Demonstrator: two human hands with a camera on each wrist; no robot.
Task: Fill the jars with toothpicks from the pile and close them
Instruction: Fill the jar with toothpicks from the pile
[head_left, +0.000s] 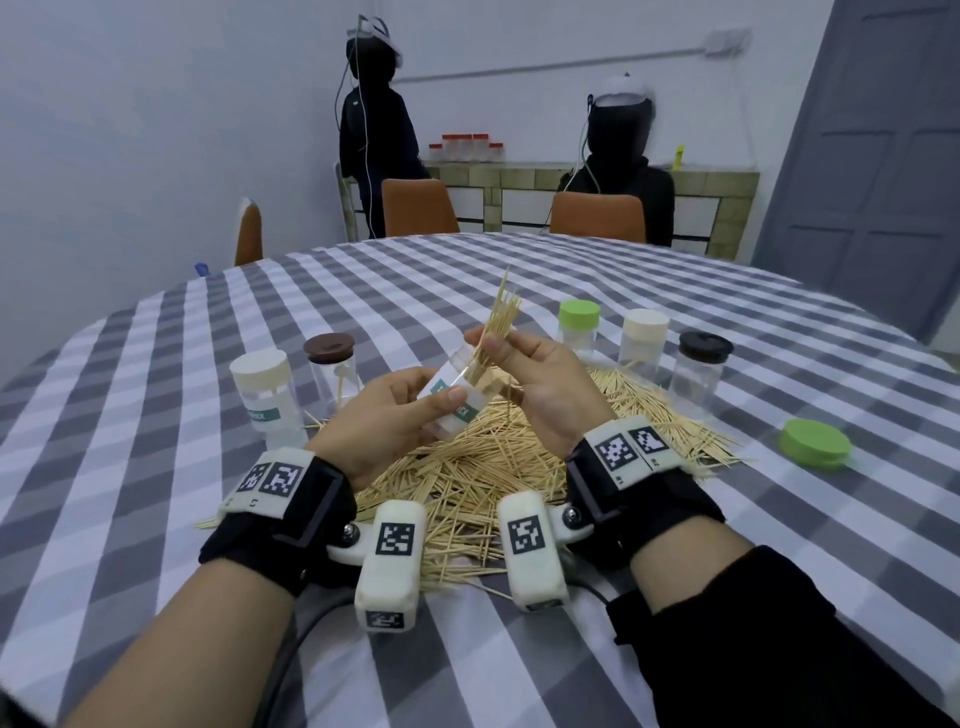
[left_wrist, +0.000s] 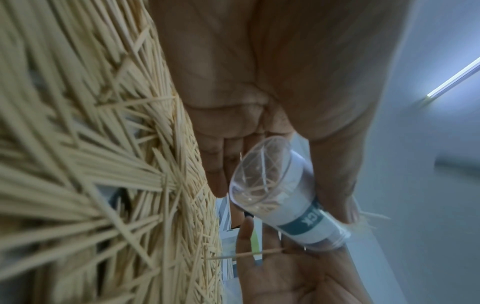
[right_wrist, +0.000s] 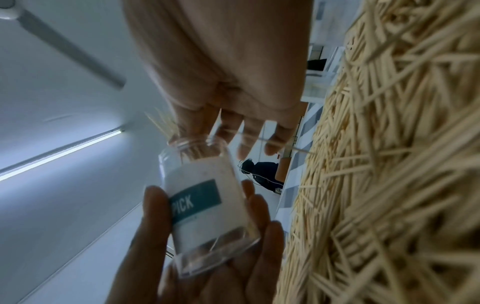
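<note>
So I've got the open jar tilted in my left hand, fingers and thumb wrapped around its labelled body, mouth pointing up toward my right hand. The right hand is pinching a bundle of toothpicks, lower ends already down inside the jar's mouth and the upper ends fanning out above my fingers. The big pile sits right under both hands, and the green lid is lying well off to the right of my right hand, so capping isn't happening yet. What worries me: the bundle is splayed at the top, so if I let go too early I reckon the outer sticks will catch on the rim and drop back onto the pile. Also the jar is leaning quite a bit, and the few sticks already in it could slide out if I tip it further. One stray toothpick seems stuck across my right fingers too.
</note>
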